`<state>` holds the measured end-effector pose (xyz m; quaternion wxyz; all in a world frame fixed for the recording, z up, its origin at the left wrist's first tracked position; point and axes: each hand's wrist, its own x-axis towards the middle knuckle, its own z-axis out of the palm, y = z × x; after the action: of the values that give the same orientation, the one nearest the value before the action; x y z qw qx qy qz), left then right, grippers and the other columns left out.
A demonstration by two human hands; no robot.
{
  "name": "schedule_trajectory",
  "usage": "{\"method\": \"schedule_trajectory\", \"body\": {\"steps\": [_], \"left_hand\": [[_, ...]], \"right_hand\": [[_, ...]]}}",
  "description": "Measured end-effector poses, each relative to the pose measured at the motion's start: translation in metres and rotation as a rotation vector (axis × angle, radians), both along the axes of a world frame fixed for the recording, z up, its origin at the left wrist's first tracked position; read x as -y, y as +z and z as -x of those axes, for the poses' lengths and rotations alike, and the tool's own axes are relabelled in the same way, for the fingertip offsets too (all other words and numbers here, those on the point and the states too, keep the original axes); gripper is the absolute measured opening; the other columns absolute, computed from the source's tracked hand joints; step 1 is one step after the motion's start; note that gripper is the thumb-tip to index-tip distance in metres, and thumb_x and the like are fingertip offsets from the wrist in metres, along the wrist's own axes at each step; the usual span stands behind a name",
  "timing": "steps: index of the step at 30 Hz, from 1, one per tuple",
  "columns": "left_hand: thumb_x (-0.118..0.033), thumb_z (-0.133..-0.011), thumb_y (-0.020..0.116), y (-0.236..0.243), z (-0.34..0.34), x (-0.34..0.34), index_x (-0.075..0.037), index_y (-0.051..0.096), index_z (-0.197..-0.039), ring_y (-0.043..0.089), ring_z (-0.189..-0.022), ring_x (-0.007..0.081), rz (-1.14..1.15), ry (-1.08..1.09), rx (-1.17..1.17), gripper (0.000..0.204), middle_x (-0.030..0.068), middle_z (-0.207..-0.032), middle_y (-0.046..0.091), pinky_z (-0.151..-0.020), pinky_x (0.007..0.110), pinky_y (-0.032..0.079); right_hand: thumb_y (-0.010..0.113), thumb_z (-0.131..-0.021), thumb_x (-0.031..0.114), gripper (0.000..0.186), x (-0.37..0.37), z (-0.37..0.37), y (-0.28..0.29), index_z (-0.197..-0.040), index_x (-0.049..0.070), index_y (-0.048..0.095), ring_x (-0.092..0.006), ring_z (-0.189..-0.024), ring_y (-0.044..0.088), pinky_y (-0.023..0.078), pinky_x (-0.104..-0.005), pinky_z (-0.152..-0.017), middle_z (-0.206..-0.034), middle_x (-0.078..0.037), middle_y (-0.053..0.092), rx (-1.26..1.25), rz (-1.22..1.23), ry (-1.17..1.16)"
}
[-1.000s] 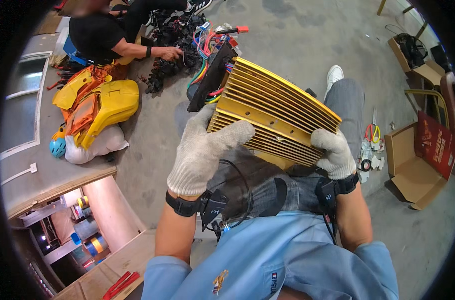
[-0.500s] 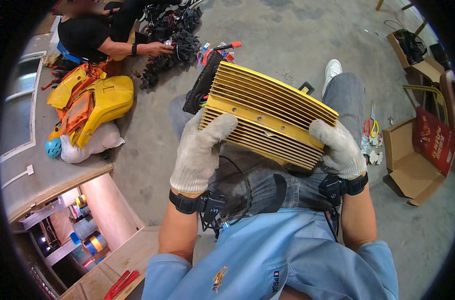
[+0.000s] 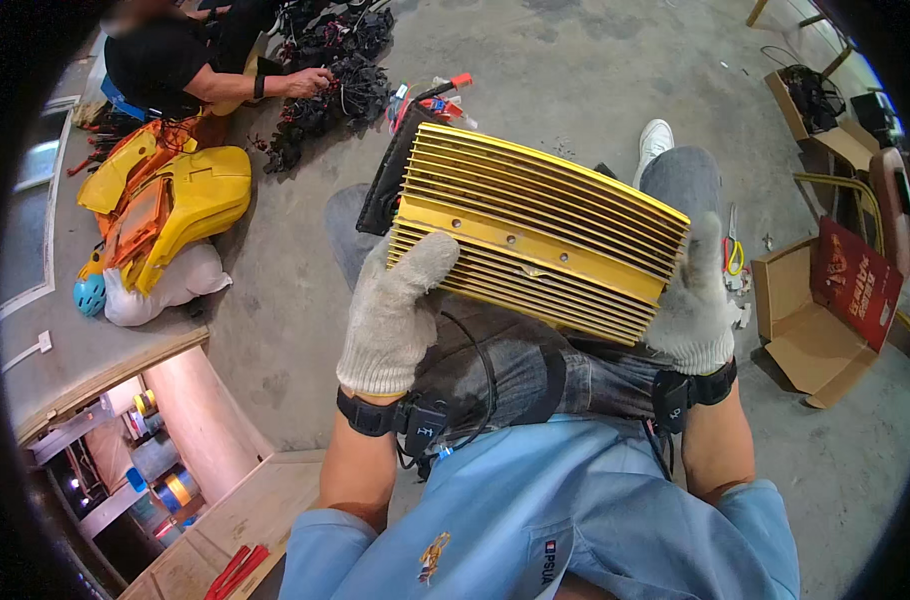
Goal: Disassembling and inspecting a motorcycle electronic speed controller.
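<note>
A gold metal heat-sink case [image 3: 535,235] with long parallel fins is held tilted above my lap, its left end higher than its right. My left hand [image 3: 397,315], in a whitish knit glove, grips the lower left corner with the thumb over the fins; the other fingers are hidden underneath. My gloved right hand [image 3: 697,305] holds the right end, slightly blurred, its thumb up along the edge and its fingers partly behind the case. A black sleeve [image 3: 387,175] sticks out at the case's left end, near a red connector [image 3: 461,80].
A person [image 3: 160,65] sits far left, one hand on a heap of black wired parts [image 3: 340,90]. Yellow and orange plastic shells [image 3: 180,200] lie on a white sack [image 3: 170,285]. At right are scissors [image 3: 734,252] and an open cardboard box [image 3: 810,320]. A wooden ledge [image 3: 230,510] is lower left.
My right thumb has come off the front fins and moved to the right edge. The case has shifted slightly, showing more of its right end. My left hand keeps its grip.
</note>
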<state>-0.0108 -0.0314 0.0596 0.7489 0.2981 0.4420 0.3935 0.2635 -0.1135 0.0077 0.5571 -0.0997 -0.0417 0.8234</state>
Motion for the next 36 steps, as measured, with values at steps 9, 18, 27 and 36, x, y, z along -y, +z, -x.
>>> {"method": "schedule_trajectory", "body": {"steps": [9, 18, 27, 36], "left_hand": [[-0.02, -0.103, 0.069, -0.01, 0.009, -0.002, -0.001, 0.063, -0.137, 0.069, -0.114, 0.0195, 0.026, 0.058, 0.055, 0.04, 0.0089, -0.129, 0.071, -0.103, 0.036, 0.054], [-0.019, -0.101, 0.072, -0.024, 0.011, 0.003, -0.001, 0.057, -0.144, 0.068, -0.121, 0.0253, 0.083, 0.118, 0.166, 0.049, 0.0111, -0.135, 0.068, -0.105, 0.043, 0.057], [-0.019, -0.101, 0.071, -0.026, 0.005, 0.003, -0.001, 0.057, -0.144, 0.067, -0.124, 0.0275, 0.066, 0.094, 0.2, 0.049, 0.0127, -0.138, 0.068, -0.107, 0.044, 0.056], [-0.021, -0.102, 0.069, -0.024, 0.001, 0.005, -0.003, 0.059, -0.142, 0.069, -0.123, 0.0288, 0.209, 0.042, 0.366, 0.045, 0.014, -0.135, 0.07, -0.104, 0.048, 0.059]], "right_hand": [[0.051, -0.111, 0.047, 0.064, -0.001, -0.022, 0.033, -0.145, -0.006, 0.055, -0.0279, -0.127, 0.063, 0.047, -0.0363, -0.111, -0.141, -0.016, 0.065, 0.659, 0.062, 0.06], [0.062, -0.095, -0.001, 0.034, -0.002, -0.043, 0.031, -0.128, -0.009, 0.065, -0.0151, -0.106, 0.067, 0.056, -0.0334, -0.089, -0.113, -0.006, 0.074, 1.184, -0.108, 0.152], [0.068, -0.075, 0.0, 0.05, 0.004, -0.02, 0.054, -0.124, 0.007, 0.069, -0.0394, -0.106, 0.062, 0.053, -0.0446, -0.09, -0.121, -0.013, 0.067, 2.116, -0.728, -0.053], [0.073, -0.075, 0.008, 0.055, 0.011, -0.022, 0.071, -0.13, 0.01, 0.068, -0.0408, -0.118, 0.059, 0.043, -0.0522, -0.107, -0.129, -0.012, 0.066, 2.315, -0.959, 0.018]]}}
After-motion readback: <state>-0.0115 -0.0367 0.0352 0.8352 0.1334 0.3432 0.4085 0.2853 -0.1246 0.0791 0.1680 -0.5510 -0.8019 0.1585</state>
